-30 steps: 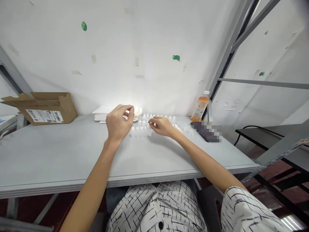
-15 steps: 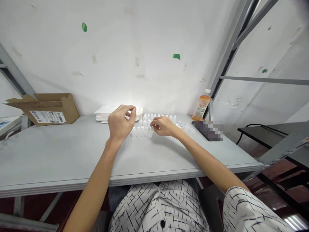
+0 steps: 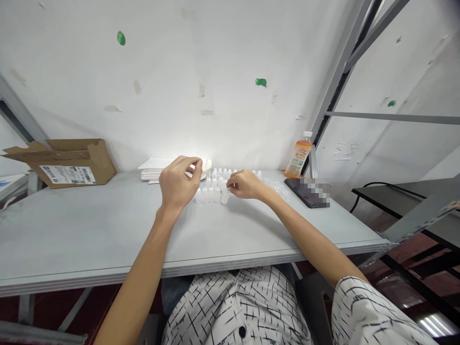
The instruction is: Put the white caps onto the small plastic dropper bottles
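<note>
Small translucent white plastic bottles (image 3: 210, 196) stand in rows in the middle of the table. My right hand (image 3: 246, 185) is closed at the front row, its fingertips pinching the top of one small bottle (image 3: 225, 197), which leans slightly. To the left of the rows, my left hand (image 3: 180, 183) hovers above the table with thumb and forefinger pressed together. Whatever sits in that pinch, if anything, is too small to make out. Just right of my right hand lies a pile of small white plastic pieces (image 3: 278, 189). My right hand hides part of the back rows.
Behind my left hand lies a stack of white sheets (image 3: 154, 168). An opened cardboard box (image 3: 74, 165) stands at the left. Toward the right are an orange drink bottle (image 3: 298, 157) and a dark phone (image 3: 305, 193). The grey table (image 3: 108, 230) ends at a white wall.
The view has shifted slightly. The small bottle at my right fingertips leans a bit differently, while my left hand keeps its pinch in almost the same place.
</note>
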